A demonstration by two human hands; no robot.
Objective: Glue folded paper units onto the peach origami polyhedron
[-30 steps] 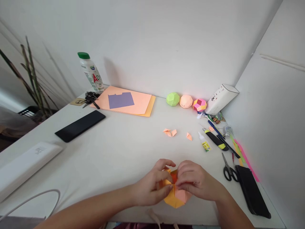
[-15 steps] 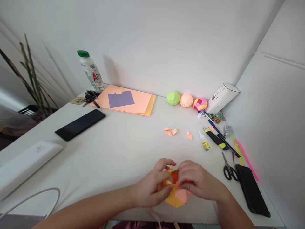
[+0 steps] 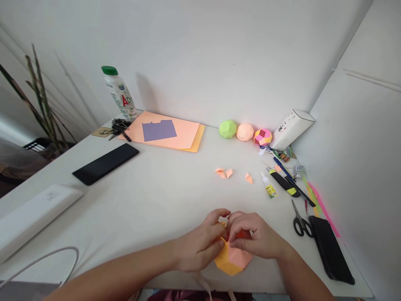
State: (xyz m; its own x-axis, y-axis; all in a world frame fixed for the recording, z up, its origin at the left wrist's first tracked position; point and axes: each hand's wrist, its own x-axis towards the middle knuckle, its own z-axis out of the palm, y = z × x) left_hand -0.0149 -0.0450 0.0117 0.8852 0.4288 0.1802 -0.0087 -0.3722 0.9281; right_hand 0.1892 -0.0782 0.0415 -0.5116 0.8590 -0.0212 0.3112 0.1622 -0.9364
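Near the front edge of the table, a folded paper ball [image 3: 232, 263] in orange and peach is between my two hands. Its top is partly open and shows a deeper orange inside. My left hand [image 3: 202, 244] grips the ball's left side, thumb on the outer face. At the upper rim, my right hand [image 3: 252, 234] pinches the paper between thumb and fingers. The fingertips of both hands meet close together and hide part of the opening. Beyond the hands lie small peach paper pieces [image 3: 222, 172], another small folded piece [image 3: 248, 178] and a glue bottle [image 3: 269, 186].
Three finished-looking paper balls [image 3: 244, 132] sit by the wall. At right are a utility knife [image 3: 284, 183], scissors [image 3: 301, 221] and a black case [image 3: 332, 251]. Paper sheets [image 3: 184, 136], a bottle [image 3: 120, 94], a phone [image 3: 105, 164] and a white device [image 3: 37, 221] lie left.
My right hand has shifted left along the rim, closer to my left fingertips. The paper ball has tilted slightly and shows more of its front face.
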